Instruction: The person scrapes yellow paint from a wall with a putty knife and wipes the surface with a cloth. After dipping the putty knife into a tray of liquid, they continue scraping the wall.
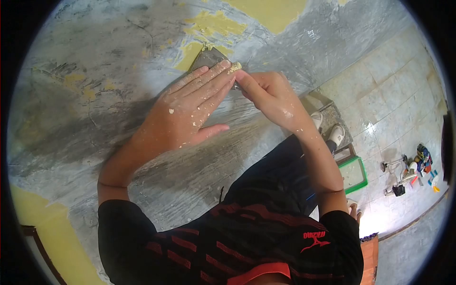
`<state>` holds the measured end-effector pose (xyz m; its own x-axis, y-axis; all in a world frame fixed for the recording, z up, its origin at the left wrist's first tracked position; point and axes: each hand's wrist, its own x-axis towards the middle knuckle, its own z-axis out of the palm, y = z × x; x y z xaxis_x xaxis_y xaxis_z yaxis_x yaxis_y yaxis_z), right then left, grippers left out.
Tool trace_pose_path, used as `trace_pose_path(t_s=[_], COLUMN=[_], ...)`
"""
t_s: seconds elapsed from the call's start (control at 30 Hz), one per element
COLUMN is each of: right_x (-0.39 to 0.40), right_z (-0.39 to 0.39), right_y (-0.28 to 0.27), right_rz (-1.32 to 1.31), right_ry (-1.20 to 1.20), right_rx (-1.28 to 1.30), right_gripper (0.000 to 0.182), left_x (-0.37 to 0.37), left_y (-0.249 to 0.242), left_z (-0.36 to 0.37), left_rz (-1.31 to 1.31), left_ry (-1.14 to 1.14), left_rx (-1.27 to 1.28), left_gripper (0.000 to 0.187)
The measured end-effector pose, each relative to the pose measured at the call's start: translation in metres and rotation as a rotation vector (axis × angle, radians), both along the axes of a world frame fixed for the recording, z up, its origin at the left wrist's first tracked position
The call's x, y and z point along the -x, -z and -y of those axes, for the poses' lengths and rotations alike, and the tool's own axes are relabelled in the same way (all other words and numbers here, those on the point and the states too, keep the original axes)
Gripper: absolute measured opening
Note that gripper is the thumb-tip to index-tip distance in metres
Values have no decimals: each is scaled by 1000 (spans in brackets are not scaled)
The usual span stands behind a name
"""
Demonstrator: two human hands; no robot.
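A triangular metal scraper blade (pixel 209 58) lies against the grey wall (pixel 118 42), its tip at a patch of yellow paint (pixel 216 23). My left hand (pixel 192 102) is laid over the blade with fingers stretched out and the thumb apart; pale flakes stick to its skin. At the blade's right end, my right hand (pixel 273 97) has its fingers wrapped round the scraper, whose handle is mostly hidden by the hand. A crumb of yellow paint sits at the left fingertips.
Below right is a tiled floor (pixel 394 109) with a green-rimmed tray (pixel 365 173) and scattered tools (pixel 420 164). Shoes (pixel 336 135) rest on a dark platform (pixel 339 118). An orange wooden piece (pixel 369 259) stands at the lower right.
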<state>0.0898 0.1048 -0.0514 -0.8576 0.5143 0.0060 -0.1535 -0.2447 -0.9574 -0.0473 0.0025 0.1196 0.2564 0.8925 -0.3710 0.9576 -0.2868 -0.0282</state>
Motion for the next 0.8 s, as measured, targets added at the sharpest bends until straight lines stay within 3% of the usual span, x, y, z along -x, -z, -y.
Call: trace_pose_path(t_s=[0.07,0.3,0.47,0.7,0.8], right_x=[2,4,18,11,22], right_z=[-2,5,9,21,36], right_y=[-3,1,-26,-12,-25], right_rz=[-6,-19,-78,-5,-79], right_ry=[82,59,99,-29,5], right_rx=[-107,-47,116,194,370], right_gripper=[59,60,60,61,61], left_x=[-5,3,1,1,1], left_y=[-3,-3,-30,-28,-45], left_z=[0,-1,-14,-7,-13], left_rz=[-10,5,-49,19,-27], left_ry=[-18,39,12,6,27], left_rx=[-36,-9,-61,-76,-43], left_gripper=[84,80,73,68,64])
